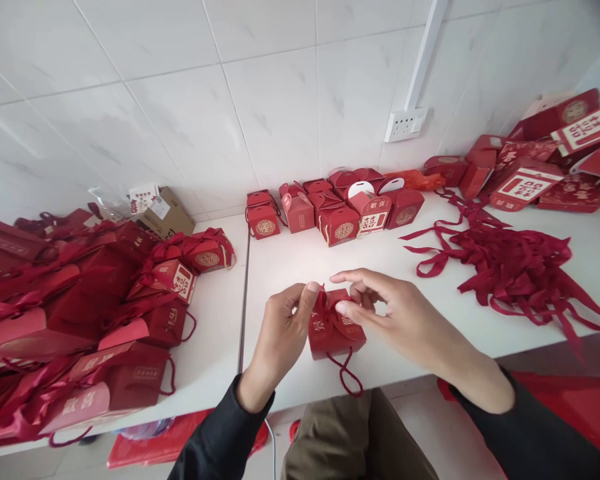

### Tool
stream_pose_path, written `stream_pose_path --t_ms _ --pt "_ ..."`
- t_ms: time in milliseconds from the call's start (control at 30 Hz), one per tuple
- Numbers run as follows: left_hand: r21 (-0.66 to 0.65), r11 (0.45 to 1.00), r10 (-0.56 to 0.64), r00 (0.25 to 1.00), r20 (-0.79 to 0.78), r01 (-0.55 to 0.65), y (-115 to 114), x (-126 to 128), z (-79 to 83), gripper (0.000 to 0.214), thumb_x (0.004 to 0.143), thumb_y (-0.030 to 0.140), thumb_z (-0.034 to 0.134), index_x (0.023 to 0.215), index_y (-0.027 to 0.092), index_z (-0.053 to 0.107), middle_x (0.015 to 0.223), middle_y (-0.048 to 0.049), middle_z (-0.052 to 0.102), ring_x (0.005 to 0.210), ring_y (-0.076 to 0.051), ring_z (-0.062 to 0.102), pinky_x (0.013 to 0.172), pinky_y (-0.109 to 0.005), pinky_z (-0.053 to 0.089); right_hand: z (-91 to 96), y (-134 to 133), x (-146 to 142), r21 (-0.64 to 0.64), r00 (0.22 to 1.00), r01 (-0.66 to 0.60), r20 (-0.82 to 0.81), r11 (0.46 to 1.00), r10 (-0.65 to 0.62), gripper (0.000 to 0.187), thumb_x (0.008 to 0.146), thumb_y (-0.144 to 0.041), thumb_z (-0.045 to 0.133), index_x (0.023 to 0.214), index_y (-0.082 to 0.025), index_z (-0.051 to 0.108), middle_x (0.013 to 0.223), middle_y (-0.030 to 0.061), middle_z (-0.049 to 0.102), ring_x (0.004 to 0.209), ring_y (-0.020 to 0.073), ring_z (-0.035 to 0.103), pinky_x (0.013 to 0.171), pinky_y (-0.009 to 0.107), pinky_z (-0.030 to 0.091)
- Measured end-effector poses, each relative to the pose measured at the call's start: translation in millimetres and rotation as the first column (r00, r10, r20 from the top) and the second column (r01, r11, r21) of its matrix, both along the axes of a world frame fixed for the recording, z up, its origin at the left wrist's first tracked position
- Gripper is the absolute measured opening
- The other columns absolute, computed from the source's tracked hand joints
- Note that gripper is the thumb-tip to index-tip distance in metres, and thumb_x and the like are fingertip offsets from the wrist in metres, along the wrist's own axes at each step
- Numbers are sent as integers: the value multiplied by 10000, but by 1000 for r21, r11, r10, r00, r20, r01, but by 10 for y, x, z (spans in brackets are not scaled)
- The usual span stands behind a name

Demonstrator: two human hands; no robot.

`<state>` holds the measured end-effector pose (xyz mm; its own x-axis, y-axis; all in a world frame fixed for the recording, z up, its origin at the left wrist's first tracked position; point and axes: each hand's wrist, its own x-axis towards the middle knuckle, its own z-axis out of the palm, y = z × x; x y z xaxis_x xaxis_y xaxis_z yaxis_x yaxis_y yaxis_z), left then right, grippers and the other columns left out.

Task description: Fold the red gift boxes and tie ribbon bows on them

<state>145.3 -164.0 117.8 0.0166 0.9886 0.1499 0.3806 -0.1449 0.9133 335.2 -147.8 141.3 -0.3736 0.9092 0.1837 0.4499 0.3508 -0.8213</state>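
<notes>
A red box (334, 343) sits on the desk (287, 260), just below the frame's centre. The left hand (283, 323) and right hand (397, 310) flank its top, apart from each other, fingertips at the ribbon (331, 311); whether either pinches it, I cannot tell.

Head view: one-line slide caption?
Left hand and right hand at a red box on a white table, piled boxes to the left, loose ribbons to the right.
</notes>
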Motion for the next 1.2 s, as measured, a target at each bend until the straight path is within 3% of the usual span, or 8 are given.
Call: stream_pose_path --t_ms 167,267,367,533,667,800,967,1200 --pt "4 1000 -10 999 43 10 10 21 4 558 987 610 446 613 196 448 583 33 370 575 -122 317 557 -281 274 -74 0 -216 172 999 36 -41 984 -30 88 943 -263 591 972 -238 670 820 3 665 678 142 604 648 249 514" --pt "3 998 -64 997 45 64 -15 14 26 483 995 551 470 683 191 544 644 17 499 631 -136 421 613 -270 352 -94 24 -233 223 997 66 -52 973 -55 102 948 -245 573 883 -224 648 849 18 675 695 143 612 644 248 508" --pt "7 996 -89 996 -9 89 -40 -5 8 253 960 414 582 886 189 669 799 -5 638 750 -152 512 720 -265 408 -79 35 -184 153 995 81 -72 985 -71 117 959 -296 582 900 -228 657 855 16 693 718 155 631 655 258 511" --pt "-5 999 37 994 105 -36 -66 -64 -117 327 995 423 527 782 188 605 736 -1 602 713 -146 499 685 -273 399 -82 62 32 -12 997 83 3 997 -83 280 970 -428 570 1153 -249 684 1076 48 732 941 205 685 781 308 540" --pt "9 990 136 988 70 -137 -129 -110 -165 305 992 404 537 786 194 616 745 -6 610 727 -153 511 682 -278 398 -133 90 250 -60 985 102 146 993 -92 306 949 -442 551 1111 -244 718 1067 57 736 768 189 666 680 323 527" --pt "198 938 308 945 -109 -283 -207 -118 -171 163 954 266 586 821 204 658 755 -1 610 713 -145 504 639 -260 393 -177 84 345 -121 976 128 193 984 -103 255 905 -456 562 907 -233 687 781 26 698 597 168 568 531 294 444" --pt "420 867 377 904 -202 -268 -228 -116 -214 138 947 190 586 831 193 662 837 -17 660 745 -133 565 636 -243 430 -235 87 328 -112 975 125 197 986 -101 223 875 -455 547 903 -250 632 875 16 697 696 180 601 607 298 464" --pt "319 893 378 914 -148 -317 -210 -129 -286 156 977 213 541 943 211 693 903 -13 729 741 -123 630 640 -230 484 -348 154 314 -200 985 91 164 975 -58 293 867 -427 537 1068 -245 649 870 29 684 713 193 620 650 315 487"
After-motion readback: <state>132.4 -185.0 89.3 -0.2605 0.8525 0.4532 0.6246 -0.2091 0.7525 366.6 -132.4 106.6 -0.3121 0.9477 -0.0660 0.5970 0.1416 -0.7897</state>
